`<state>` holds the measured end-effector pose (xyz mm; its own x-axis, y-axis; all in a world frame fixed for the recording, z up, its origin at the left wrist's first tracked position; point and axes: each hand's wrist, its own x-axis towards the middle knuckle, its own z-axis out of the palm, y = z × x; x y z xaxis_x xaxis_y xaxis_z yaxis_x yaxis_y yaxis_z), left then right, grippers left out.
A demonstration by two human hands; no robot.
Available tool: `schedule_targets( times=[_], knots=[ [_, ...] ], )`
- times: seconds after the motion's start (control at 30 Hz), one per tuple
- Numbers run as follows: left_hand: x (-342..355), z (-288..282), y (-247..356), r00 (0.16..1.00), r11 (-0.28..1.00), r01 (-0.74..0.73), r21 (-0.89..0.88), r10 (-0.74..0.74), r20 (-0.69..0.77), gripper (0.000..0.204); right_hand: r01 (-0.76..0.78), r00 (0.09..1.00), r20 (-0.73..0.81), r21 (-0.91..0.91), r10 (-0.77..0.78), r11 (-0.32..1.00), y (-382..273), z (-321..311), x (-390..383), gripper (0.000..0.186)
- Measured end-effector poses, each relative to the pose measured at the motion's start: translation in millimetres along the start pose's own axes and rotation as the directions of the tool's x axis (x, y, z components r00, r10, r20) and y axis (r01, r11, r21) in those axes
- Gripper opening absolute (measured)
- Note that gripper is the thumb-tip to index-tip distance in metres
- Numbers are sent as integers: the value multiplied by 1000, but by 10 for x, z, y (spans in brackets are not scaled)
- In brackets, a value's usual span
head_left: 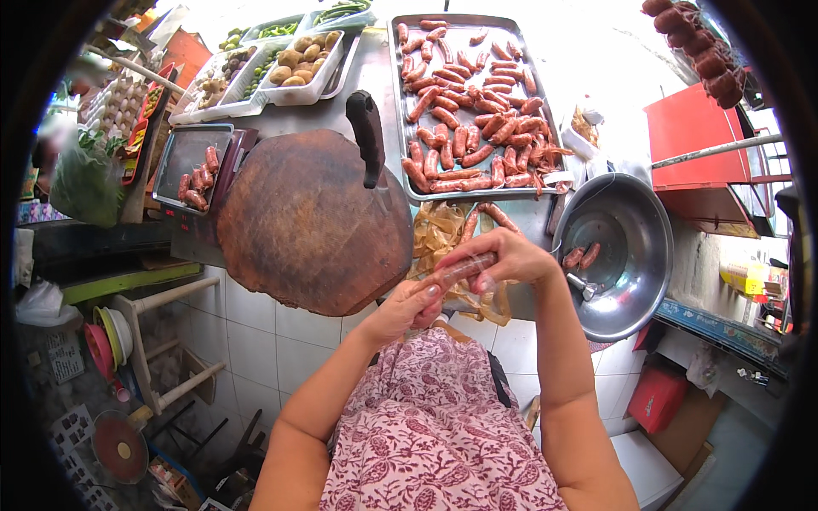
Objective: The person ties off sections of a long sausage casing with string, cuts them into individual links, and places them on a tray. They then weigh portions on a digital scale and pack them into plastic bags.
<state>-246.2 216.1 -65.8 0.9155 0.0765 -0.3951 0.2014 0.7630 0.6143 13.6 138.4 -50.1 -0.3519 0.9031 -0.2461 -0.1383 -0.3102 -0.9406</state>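
A raw sausage in clear casing is held between my two hands, just in front of the table edge. My right hand grips its far right end from above with thumb and fingers. My left hand is closed around the near left end. Behind and below them lies a heap of pale, translucent casing, with filled sausage lengths at its upper right. Beyond it, a metal tray carries many separate reddish sausages.
Left of my hands stands a round wooden chopping block with a black-handled knife. A scale bears several sausages. To the right, a steel bowl contains two short sausages and a metal fitting. Potatoes fill a white basket.
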Motion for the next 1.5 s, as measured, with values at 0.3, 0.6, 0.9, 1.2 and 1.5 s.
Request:
schedule_targets(
  times=[0.3, 0.6, 0.9, 1.2, 1.5],
  knots=[
    [86, -257, 34, 925, 980, 200, -13, -184, 334, 53, -176, 984, -32, -127, 174, 976, -79, 301, -6, 48],
    [25, -224, -34, 909, 952, 304, -45, -275, 314, 34, -227, 971, -85, -39, 223, 973, 18, 361, -33, 46],
    [6, -103, -145, 990, 940, 85, -331, -118, -81, 40, 102, 911, -358, -290, -206, 952, 60, 806, -43, 50],
    [6, 81, -288, 761, 284, 30, 958, 616, -206, 33, -115, 936, -351, -305, 1, 945, 125, 929, -148, 32],
    [-101, 397, -287, 812, 538, -199, 819, 558, -169, 19, 213, 901, -401, 739, 163, 639, 702, 900, 191, 46]
  ],
)
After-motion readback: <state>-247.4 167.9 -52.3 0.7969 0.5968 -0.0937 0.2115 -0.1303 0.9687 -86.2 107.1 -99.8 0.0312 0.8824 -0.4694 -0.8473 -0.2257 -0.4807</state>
